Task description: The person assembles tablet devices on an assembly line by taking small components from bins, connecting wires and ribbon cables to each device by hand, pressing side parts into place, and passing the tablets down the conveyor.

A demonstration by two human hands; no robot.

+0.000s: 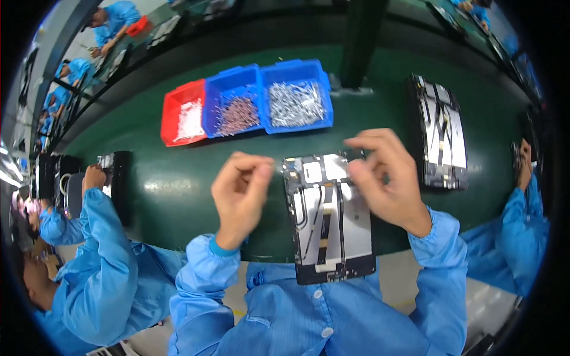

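In front of me lies an opened tablet-like device, its inner side up, with silver plates, black cables and a black frame. Its lower end reaches over the table's near edge. My left hand is beside its upper left corner, thumb and forefinger pinched together; whatever is between them is too small to make out. Over the upper right corner hovers my right hand, fingers bent, with a gap between thumb and forefinger tips. I see nothing held in that gap.
Beyond the device stand a red bin with white bits, a blue bin with brownish small parts and another blue bin with silvery ones. A stack of similar devices lies right. Co-workers sit on both sides; a green post rises behind.
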